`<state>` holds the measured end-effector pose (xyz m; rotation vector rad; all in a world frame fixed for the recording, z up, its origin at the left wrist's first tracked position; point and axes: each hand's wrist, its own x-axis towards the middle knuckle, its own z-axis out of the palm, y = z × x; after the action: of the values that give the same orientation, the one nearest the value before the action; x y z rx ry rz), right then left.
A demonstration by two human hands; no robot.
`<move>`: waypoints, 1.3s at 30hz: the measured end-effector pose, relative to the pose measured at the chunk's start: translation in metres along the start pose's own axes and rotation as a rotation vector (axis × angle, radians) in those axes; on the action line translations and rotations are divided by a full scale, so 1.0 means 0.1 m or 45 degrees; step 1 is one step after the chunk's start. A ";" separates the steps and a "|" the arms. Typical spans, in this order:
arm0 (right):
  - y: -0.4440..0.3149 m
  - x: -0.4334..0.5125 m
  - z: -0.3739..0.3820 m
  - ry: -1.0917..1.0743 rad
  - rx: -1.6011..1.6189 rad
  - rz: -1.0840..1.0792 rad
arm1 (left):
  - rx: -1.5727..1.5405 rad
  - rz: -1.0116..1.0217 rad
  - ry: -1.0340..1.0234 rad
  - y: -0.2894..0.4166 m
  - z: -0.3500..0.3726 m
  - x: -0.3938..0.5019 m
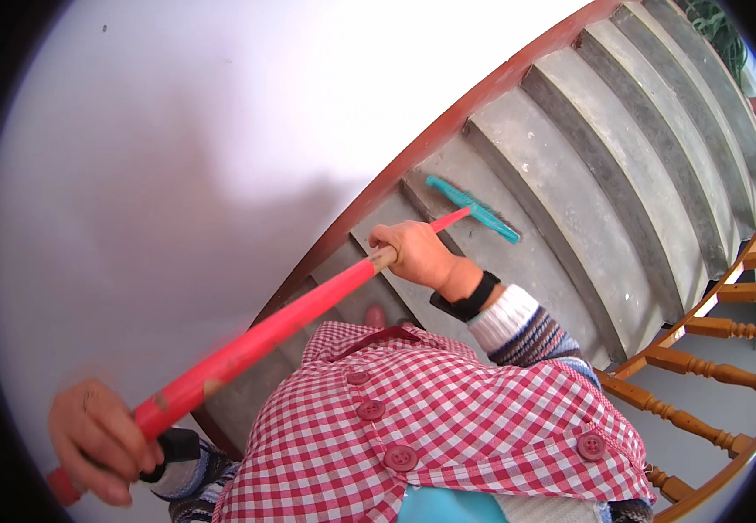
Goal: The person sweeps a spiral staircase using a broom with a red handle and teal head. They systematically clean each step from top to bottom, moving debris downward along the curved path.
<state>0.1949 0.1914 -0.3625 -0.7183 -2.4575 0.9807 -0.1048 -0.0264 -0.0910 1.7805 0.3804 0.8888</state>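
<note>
A long broom handle [273, 333], red with worn patches of bare wood, runs diagonally in front of my body. My left hand [98, 441] is wrapped around its upper end and looks slightly blurred. Lower down, my right hand [422, 256] grips it at a bare wooden stretch. At the far end is a turquoise broom head [473, 208] with dark bristles, resting at a grey concrete step [515, 189]. Black bands circle both wrists. Below me I see a red-and-white checked apron [326, 431] with large buttons.
The concrete stairs [613, 124] curve toward the upper right. A white wall [155, 163] with a red painted skirting [443, 134] borders them on the left. A wooden balustrade [705, 366] with turned balusters lines the right. A green plant [718, 33] shows at the top right.
</note>
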 end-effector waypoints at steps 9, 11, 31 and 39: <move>0.32 -0.59 -0.40 0.488 -0.445 0.196 | -0.171 0.255 0.704 -0.76 0.52 0.65; 0.61 -0.57 -0.31 0.491 -0.327 0.187 | 0.084 -0.055 0.496 -1.03 0.52 0.65; 1.05 -0.40 0.30 0.622 -0.457 0.283 | 0.073 -0.226 0.523 -1.23 0.62 0.65; 1.03 -0.44 0.60 0.334 -0.222 0.213 | 0.128 -0.066 0.682 -1.13 0.63 0.35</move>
<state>0.2300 0.1985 -0.4850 -1.0538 -2.2977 0.6829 -0.0181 -0.0025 -0.1906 1.5934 0.8217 1.3265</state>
